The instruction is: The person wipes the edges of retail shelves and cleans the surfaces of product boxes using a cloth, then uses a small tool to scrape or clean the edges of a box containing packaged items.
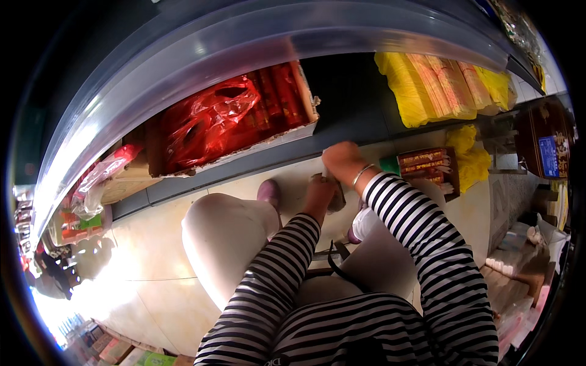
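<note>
My left hand (pixel 319 192) is low between my knees, its fingers curled on a small brownish packet (pixel 338 202). Much of the packet lies behind the hand, and its contents cannot be made out. Just above and to the right is my right hand (pixel 343 159), with a bracelet at the wrist. Its fingers are bent, and the back of the hand hides whatever may be in them. Close by on the right, an open carton (pixel 423 164) holds red printed packs.
A torn cardboard box (pixel 302 132) with red plastic bags and red tubes stands on the dark ledge (pixel 352 105). Yellow-wrapped bundles (pixel 412 91) lie to the right, above a yellow bag (pixel 469 155). A brown jar (pixel 545 137) is at far right. Clear plastic sheeting (pixel 229 45) curves across the top.
</note>
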